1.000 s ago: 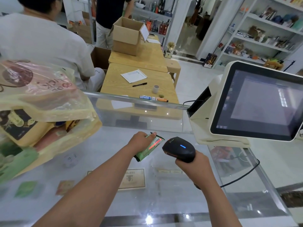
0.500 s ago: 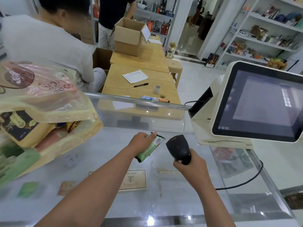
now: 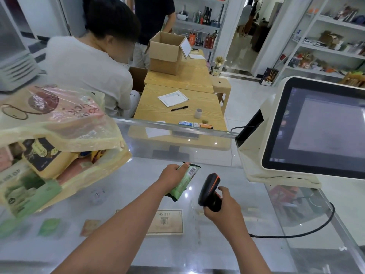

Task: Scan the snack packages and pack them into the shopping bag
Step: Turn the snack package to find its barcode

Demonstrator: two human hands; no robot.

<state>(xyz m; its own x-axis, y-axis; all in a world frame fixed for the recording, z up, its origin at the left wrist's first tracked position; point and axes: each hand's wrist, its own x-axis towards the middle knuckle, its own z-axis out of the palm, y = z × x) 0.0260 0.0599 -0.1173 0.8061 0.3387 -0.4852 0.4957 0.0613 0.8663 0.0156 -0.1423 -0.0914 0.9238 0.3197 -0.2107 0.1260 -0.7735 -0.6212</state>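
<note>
Over the counter, hands grip snack package and scanner.

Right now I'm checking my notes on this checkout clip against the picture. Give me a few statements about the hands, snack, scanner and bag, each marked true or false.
1. The left hand holds a green snack package. True.
2. The right hand is empty. False: its grip is round the black barcode scanner.
3. The shopping bag on the glass counter already holds packages. True.
4. The green package is inside the bag. False: it is held over the counter, right of the bag.
5. The scanner has a cable. True.
</note>
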